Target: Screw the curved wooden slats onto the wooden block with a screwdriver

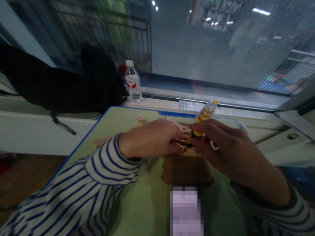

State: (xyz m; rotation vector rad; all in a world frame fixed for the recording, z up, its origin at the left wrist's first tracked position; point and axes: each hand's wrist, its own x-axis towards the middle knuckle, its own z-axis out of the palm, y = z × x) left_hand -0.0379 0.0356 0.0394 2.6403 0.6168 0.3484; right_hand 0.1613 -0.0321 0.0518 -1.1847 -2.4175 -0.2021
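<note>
My right hand (pixel 221 144) pinches the handle of a small yellow-and-black screwdriver (pixel 196 133) between thumb and fingers. The screwdriver tilts down toward a light wooden piece with small round holes (pixel 194 152). My left hand (pixel 155 137) reaches in from the other side, its fingers closed on the wooden piece close to the screwdriver's lower end. The tip and part of the wooden piece are hidden by my fingers. Under the wooden piece sits a darker brown wooden block (pixel 187 168) on the green table (pixel 137 203).
Loose wooden strips (pixel 103 140) lie left of my left hand. A bottle with a yellow cap and label (pixel 206 111) stands behind my right hand. On the sill are a water bottle (pixel 133 83) and a black bag (pixel 73 88). A pixelated phone-like rectangle (pixel 185 211) lies nearest me.
</note>
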